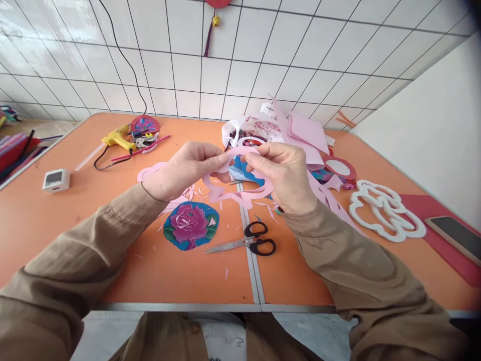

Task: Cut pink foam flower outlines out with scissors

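Note:
A pink cut-out frame [244, 199] with a wavy edge hangs between my two hands above the orange table. My left hand [193, 168] pinches its upper left part between thumb and fingers. On the upper right part, my right hand [281, 170] is closed in the same way. Below the frame lie black-handled scissors [259, 239], their blades pointing left. Beside them is a rounded blue piece with a magenta rose [191, 224], with small pink scraps on it. Another pink piece [150, 172] lies partly behind my left wrist.
A yellow glue gun [118, 138] with a cord and a white box [56, 180] are at the left. White cut-out frames [387, 210], a phone [456, 234] and red sheets [424, 205] lie right. A plastic bag [259, 126] and pink sheets [308, 131] sit at the back.

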`<act>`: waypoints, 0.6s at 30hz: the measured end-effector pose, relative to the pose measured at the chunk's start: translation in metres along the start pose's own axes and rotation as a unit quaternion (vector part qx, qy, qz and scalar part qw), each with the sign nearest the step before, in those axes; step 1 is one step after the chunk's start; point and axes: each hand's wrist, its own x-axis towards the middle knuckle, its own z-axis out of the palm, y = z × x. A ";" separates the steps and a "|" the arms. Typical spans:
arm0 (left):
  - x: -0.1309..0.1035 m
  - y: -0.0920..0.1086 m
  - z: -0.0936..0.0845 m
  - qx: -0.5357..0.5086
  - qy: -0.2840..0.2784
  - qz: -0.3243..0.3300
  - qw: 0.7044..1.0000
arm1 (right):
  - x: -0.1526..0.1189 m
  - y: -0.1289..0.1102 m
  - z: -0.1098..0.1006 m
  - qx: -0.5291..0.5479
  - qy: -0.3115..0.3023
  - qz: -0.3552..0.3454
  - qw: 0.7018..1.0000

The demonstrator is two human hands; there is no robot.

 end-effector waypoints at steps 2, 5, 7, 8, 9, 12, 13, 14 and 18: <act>0.000 0.000 0.002 -0.005 -0.007 -0.003 1.000 | -0.001 -0.001 0.001 -0.005 -0.001 -0.003 1.000; 0.001 -0.001 0.003 -0.011 -0.012 -0.007 1.000 | -0.002 -0.001 0.001 0.001 -0.006 0.002 1.000; 0.001 -0.001 0.002 -0.008 -0.012 -0.011 1.000 | -0.002 0.000 0.000 0.007 -0.015 0.010 1.000; 0.001 -0.001 0.002 -0.006 -0.012 -0.012 1.000 | -0.002 0.001 0.000 0.012 -0.023 0.017 1.000; 0.001 -0.001 0.001 -0.002 -0.013 -0.014 1.000 | -0.001 0.001 -0.001 0.019 -0.033 0.025 0.999; 0.001 0.000 0.000 0.008 -0.020 -0.018 1.000 | 0.001 0.003 -0.002 0.059 -0.076 0.041 0.995; 0.001 0.000 -0.001 0.011 -0.021 -0.021 0.999 | 0.002 0.003 -0.003 0.070 -0.092 0.042 0.992; 0.001 0.001 -0.001 0.015 -0.021 -0.024 0.999 | 0.003 0.003 -0.003 0.078 -0.107 0.043 0.990; 0.001 0.002 -0.001 0.035 -0.024 -0.034 0.999 | 0.003 0.002 -0.006 0.062 -0.145 0.040 0.987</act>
